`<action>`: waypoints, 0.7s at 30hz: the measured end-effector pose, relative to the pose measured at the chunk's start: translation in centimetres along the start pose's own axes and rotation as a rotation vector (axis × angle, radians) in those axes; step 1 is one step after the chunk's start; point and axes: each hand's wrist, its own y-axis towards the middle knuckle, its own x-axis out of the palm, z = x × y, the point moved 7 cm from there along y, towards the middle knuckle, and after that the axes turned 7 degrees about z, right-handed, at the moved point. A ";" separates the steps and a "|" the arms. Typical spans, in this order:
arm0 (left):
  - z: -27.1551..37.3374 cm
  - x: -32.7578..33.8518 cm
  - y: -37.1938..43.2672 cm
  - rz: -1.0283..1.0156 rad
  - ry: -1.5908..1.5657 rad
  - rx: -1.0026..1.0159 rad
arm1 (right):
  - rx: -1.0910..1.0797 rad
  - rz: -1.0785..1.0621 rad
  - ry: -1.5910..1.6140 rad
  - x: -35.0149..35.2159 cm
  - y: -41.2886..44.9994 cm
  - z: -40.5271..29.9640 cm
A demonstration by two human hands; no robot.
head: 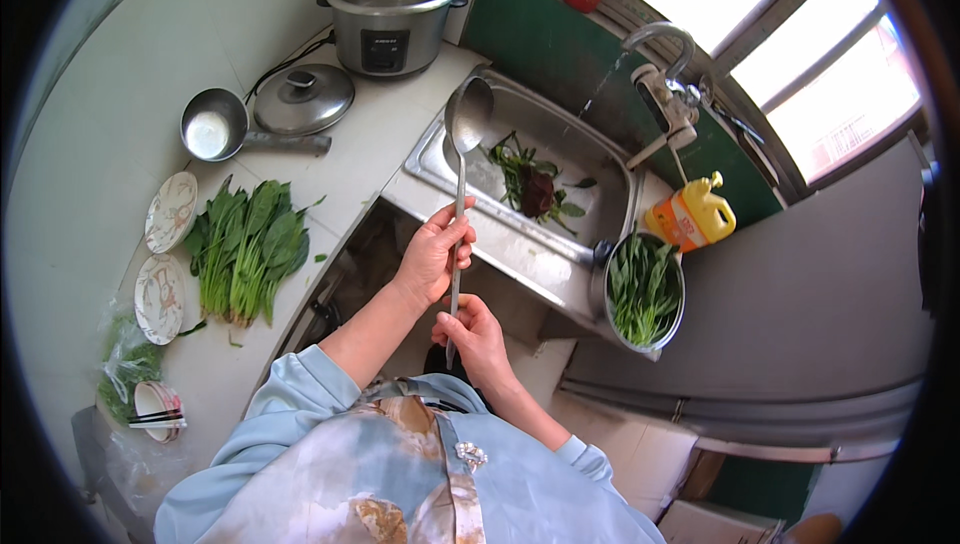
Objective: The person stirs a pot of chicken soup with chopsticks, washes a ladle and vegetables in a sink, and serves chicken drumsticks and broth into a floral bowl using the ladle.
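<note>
My left hand (435,253) grips the handle of a long metal ladle (470,115), its bowl pointing away from me over the sink's near left corner. Lower down, the fingers of my right hand (477,335) close around the handle near its end. Beyond the ladle is a stainless steel sink (600,203) with loose leafy greens (514,161) and a dark reddish-brown item (538,194) that I cannot identify. Water runs in a thin stream from the faucet (660,34). A metal pot (681,281) at the sink's right holds green leafy vegetables (641,289).
On the left counter lie bunched leafy greens (251,251), patterned plates (159,300), a small saucepan (217,124), a metal lid (304,99) and a rice cooker (394,19). Nearer are a bowl with chopsticks (157,413) and bagged greens (127,371). A yellow jug (690,214) stands beyond the pot.
</note>
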 end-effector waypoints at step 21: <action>-1.2 3.8 16.5 0.167 0.250 -0.031 | 0.070 -0.076 -0.294 -10.6 14.2 -3.9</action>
